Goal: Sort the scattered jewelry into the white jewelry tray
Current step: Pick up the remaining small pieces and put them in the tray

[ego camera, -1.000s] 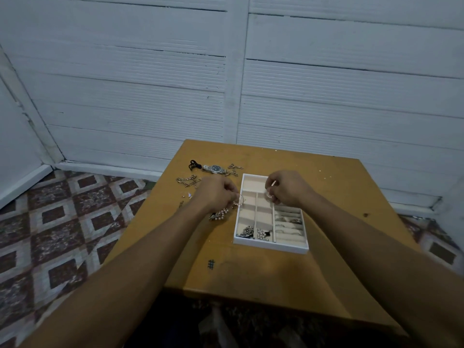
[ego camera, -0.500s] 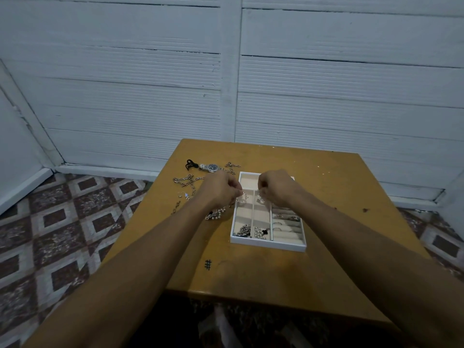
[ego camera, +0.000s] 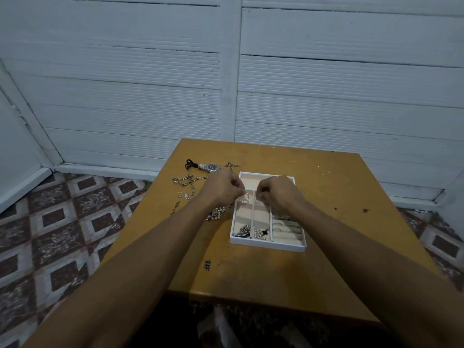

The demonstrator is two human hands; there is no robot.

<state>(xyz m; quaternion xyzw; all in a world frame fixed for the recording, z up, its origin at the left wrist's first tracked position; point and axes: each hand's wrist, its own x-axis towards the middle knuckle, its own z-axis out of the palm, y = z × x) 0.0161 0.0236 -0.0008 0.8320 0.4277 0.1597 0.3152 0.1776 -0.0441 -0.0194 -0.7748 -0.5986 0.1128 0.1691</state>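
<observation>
Jewelry tray (ego camera: 266, 245) sits mid-table, long axis near edge to far edge. L hand (ego camera: 225, 189), fingers curled, pinches a small silver piece (ego camera: 244, 198) over tray's left column. R hand (ego camera: 277, 192) curled just beside it, over middle column; can't tell what, if anything, it holds. Loose chain (ego camera: 188, 180), watch (ego camera: 211, 167), pearl bracelet (ego camera: 215, 215) lie left of tray, twd far-left corner: L hand nearer.

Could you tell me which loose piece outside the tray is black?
The small looped piece at the far edge of the scatter, just left of the wristwatch; the chains and pearl strand are silvery or white.
</observation>
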